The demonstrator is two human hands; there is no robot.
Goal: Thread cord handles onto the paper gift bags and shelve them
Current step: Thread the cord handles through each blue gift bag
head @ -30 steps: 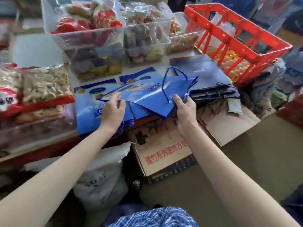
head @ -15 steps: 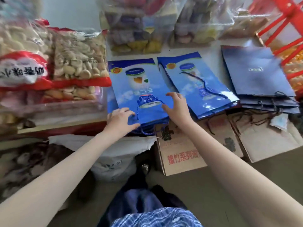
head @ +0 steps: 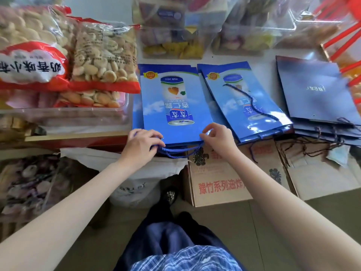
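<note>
Head view. A flat blue gift bag [head: 175, 102] lay topmost on a stack at the near edge of the bench [head: 234, 57], its printed face up and its mouth toward the person. The left hand [head: 143, 142] rested at the bag's near left corner, its grip curled round the blue cord handle [head: 175, 151] that hung just over the bench edge. The right hand [head: 218, 136] sat at the near right corner, thumb and forefinger pinching closed on the bag's edge where the cord emerged. Just beside it to the right lay a second stack of blue bags [head: 246, 102], tilted, with a loose cord [head: 252, 101] lying across the top one. Farther right lay a stack of dark navy bags [head: 316, 89] with dark cords trailing over the edge. Packets of biscuits [head: 101, 59] stood left of the bags, and a cardboard box [head: 220, 180] sat on the floor below.
</note>
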